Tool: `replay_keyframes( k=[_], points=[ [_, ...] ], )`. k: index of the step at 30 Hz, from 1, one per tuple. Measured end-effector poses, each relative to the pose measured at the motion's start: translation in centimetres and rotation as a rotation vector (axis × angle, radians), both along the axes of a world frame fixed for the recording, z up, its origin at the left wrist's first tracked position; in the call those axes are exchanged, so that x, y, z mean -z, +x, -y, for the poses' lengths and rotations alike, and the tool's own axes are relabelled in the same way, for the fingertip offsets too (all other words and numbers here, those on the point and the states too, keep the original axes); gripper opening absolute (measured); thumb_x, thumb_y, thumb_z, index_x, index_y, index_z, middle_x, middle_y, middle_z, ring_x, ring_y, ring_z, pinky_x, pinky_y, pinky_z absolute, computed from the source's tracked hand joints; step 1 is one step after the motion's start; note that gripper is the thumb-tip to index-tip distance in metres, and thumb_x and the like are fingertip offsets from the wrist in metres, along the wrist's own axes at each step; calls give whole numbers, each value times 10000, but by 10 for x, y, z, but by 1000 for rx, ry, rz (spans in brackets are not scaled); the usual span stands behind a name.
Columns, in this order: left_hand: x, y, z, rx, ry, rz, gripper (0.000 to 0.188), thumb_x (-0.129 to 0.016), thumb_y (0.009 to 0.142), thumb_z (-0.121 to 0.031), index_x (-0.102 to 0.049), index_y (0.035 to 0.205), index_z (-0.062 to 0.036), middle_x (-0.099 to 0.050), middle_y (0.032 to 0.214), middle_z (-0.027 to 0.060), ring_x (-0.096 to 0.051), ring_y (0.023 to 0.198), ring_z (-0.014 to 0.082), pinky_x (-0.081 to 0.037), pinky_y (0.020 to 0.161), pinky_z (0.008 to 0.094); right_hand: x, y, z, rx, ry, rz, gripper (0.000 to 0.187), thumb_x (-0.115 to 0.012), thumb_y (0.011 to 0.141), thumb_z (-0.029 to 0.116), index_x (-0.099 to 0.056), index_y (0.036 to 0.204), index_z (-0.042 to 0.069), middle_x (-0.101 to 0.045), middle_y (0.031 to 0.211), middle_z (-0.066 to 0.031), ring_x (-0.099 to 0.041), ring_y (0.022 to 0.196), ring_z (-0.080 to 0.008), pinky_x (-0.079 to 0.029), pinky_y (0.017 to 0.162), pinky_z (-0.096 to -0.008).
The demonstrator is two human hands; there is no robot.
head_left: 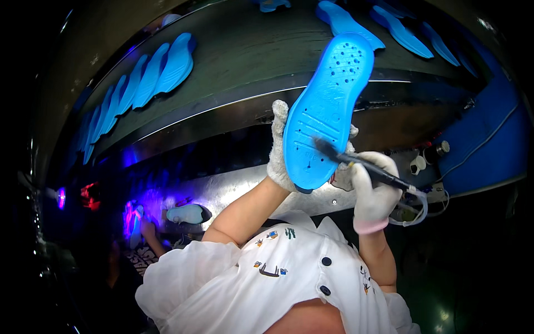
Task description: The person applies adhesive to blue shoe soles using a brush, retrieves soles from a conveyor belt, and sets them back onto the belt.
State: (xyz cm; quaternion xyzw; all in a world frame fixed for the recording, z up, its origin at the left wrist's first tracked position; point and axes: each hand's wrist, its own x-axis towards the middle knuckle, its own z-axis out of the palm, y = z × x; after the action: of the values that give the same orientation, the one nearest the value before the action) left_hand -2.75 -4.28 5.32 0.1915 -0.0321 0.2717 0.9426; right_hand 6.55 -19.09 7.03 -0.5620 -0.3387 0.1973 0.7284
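A bright blue shoe sole is held up in front of me, tilted, with its small holes and ribs toward me. My left hand, in a whitish knit glove, grips it from behind; fingertips show at both edges. My right hand, in a white glove with a pink cuff, is closed around a black-handled brush. A clear tube runs by the handle's rear end. The dark bristles are at the sole's lower part, slightly blurred, and seem to touch its surface.
Beyond the sole runs a dark belt carrying several blue soles at left and more at right. A metal ledge lies below. At left, a co-worker's hand works under purple light. A blue panel with a cable stands right.
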Motion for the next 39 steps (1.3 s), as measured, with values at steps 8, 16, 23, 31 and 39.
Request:
replay_keyframes(
  k=[8, 16, 23, 31, 39],
  points=[
    [-4, -9, 7, -157, -4, -107, 1154, -502, 808, -904, -358, 1558, -40, -597, 1340, 294, -693, 1085, 398, -628, 884, 492, -7, 5, -47, 54, 195, 479, 246, -783, 821, -39, -717, 1047, 32, -725, 934, -125, -713, 773, -218, -580, 706, -319],
    [7, -28, -3, -184, -55, 58, 1119, -515, 839, -870, -378, 1536, -6, -615, 1254, 319, -712, 992, 420, -643, 761, 543, 3, 9, -42, -562, 194, 300, 265, -760, 796, -68, -740, 1043, 27, -749, 957, -116, -738, 775, -186, -585, 700, -302],
    [11, -54, -17, 7, -16, -3, 1106, -552, 831, -853, -396, 1545, -22, -611, 1270, 359, -708, 978, 474, -628, 784, 513, -5, 12, -42, -668, 351, 876, 298, -823, 783, -17, -739, 1065, 31, -752, 927, -138, -745, 785, -233, -596, 711, -321],
    [11, -85, -26, -90, 39, -458, 749, -702, 861, -679, -671, 1316, -85, -718, 1210, 159, -713, 1037, 281, -617, 879, 421, -13, 17, -47, -923, 317, 1290, 272, -799, 799, -6, -751, 1057, 65, -762, 1073, -100, -746, 878, -225, -606, 765, -325],
    [-9, -85, -25, -328, 4, -608, 377, -731, 949, -437, -770, 1109, -98, -757, 1072, 127, -735, 896, 188, -628, 807, 347, -12, 16, -38, -915, 134, 1207, 192, -816, 796, 59, -746, 974, 65, -749, 1032, -159, -750, 878, -302, -592, 764, -322]
  ],
)
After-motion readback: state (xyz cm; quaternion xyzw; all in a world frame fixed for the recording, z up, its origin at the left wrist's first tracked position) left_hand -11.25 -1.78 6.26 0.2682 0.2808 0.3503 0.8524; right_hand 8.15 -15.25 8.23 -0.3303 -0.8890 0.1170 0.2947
